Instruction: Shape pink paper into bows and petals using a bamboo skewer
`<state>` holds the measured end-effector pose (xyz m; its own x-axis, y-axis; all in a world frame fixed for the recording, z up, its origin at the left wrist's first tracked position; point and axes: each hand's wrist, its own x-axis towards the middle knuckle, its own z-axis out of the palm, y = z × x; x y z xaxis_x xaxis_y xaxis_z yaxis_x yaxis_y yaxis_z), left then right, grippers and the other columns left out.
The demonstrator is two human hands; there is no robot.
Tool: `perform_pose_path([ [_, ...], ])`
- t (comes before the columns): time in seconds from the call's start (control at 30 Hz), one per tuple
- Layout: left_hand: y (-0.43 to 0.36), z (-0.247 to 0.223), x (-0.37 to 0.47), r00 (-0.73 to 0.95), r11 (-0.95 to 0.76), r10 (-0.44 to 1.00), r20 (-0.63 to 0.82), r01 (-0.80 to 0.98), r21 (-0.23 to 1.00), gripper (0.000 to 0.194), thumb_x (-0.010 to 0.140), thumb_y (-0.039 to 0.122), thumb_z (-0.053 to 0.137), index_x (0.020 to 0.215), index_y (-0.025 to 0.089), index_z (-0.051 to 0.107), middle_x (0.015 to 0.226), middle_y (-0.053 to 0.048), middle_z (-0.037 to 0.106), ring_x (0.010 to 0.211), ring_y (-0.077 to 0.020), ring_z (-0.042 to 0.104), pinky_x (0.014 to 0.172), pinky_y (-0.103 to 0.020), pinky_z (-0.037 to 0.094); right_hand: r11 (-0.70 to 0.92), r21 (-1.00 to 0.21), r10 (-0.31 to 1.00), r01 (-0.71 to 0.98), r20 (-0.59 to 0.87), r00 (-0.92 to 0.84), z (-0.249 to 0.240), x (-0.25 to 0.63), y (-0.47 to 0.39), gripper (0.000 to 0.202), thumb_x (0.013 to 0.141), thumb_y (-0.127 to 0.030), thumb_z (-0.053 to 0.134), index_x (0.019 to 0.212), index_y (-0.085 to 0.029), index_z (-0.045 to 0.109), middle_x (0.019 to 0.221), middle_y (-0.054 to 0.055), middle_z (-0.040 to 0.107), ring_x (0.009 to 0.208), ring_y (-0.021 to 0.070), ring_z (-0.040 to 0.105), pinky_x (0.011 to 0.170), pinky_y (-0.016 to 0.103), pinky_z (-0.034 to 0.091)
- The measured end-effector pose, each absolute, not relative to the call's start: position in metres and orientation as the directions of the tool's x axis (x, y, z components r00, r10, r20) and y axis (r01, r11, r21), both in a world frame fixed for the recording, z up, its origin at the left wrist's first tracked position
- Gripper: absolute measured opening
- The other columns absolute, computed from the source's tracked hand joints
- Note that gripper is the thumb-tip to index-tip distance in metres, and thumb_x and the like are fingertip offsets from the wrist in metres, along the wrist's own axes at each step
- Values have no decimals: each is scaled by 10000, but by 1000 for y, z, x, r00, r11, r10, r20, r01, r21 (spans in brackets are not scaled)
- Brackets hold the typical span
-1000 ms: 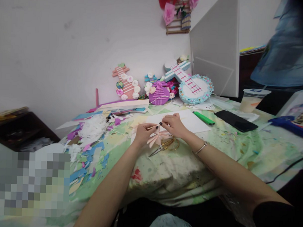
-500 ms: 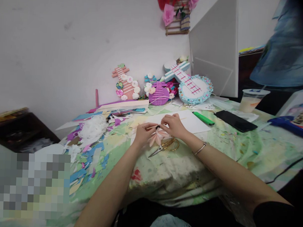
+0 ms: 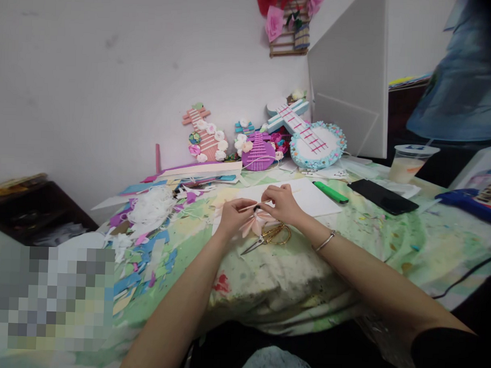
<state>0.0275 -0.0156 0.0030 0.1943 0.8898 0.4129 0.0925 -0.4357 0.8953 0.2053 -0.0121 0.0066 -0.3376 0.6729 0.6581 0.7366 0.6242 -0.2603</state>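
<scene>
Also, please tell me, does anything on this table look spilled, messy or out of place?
A red stain marks the tablecloth near its front edge, perhaps paint. Paper scraps lie strewn at left, beside a tangled white heap. The cup stands upright.

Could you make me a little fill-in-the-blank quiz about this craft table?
The pointed metal scissors beside the pale pink folded petals have looped handles coloured ____.
The person's left hand and ____ hand both pinch a thin pale strip.
The flat rectangular phone is ____.
The smallest, middle stringed-instrument model has a rounded body coloured ____.

Missing words: gold; right; black; purple.
</scene>
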Motion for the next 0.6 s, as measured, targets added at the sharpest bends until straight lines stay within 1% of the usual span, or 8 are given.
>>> perform_pose_path([
  [0.27, -16, 2, 28, 207, -467, 876, 436, 134, 874, 231, 573, 242, 736, 768, 119, 717, 772, -84, 726, 719, -202, 662, 700, -304, 520, 615, -233, 677, 753, 647, -352, 7, 205, -11, 242, 836, -393, 529, 767, -164, 565, 811, 21, 615, 724, 136, 507, 743, 304, 187],
  [0.47, -16, 1, 28, 217, -517, 851, 478, 186, 835, 186, 610, 199, 692, 779, 124, 716, 790, -85, 722, 745, -206, 661, 731, -310, 516, 627, -264, 680, 733, 644, -350, 7, 205, -13, 245, 826, -401, 560, 762, -164, 568, 813, 23, 617, 727, 136, 517, 758, 306, 195],
  [0.6, -15, -1, 29, 218, -572, 819, 531, 228, 788, 183, 637, 177, 663, 810, 136, 710, 846, -84, 719, 745, -192, 654, 729, -302, 513, 633, -275, 676, 724, 653, -342, 6, 205, -12, 226, 822, -386, 571, 768, -167, 570, 816, 25, 617, 728, 137, 516, 769, 309, 198],
])
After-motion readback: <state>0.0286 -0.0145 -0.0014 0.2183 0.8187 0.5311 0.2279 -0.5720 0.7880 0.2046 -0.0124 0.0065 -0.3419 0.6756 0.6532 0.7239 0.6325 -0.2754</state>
